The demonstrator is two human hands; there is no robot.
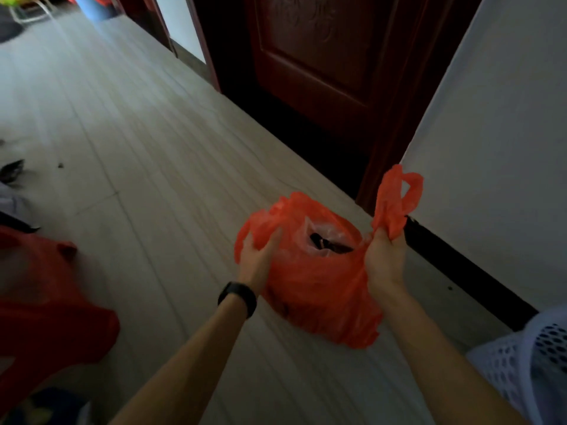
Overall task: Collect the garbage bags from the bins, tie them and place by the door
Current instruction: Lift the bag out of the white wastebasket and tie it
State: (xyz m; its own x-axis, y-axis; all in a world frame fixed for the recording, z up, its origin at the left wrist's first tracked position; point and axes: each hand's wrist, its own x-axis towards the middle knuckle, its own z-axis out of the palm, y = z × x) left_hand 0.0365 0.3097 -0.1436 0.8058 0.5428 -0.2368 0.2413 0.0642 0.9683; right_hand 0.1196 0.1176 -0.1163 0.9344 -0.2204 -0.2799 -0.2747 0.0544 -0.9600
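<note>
The right grip [385, 259] is closed on one handle [395, 199] of the red bag [316, 289], bunching the plastic in the fist so that the loop stands up above the knuckles. The left grip [259, 256] is curled around the bag's opposite edge, fingers [274, 237] pressed into the red film, thumb side toward the camera. A black band [237, 297] sits on the left wrist.

The bag hangs between the two hands, low over the floor [138, 148]; whether its bottom touches the floor cannot be told. Its mouth is open, and inside shows a clear liner [316, 228] with dark waste [329, 245] in it.

The floor is pale, with long plank lines running away from the camera. Just beyond the bag stands a dark red door [322, 56] in a matching frame, and to its right a white wall [506, 133] with a black skirting [460, 265] along its foot. The bag is near the door's threshold, slightly right of it, close to the wall.

At the left edge lies another red shape [46, 302], blurred, maybe a second bag. Small dark scraps [12, 173] lie on the floor farther left. At the lower right corner is white mesh fabric [530, 357].
</note>
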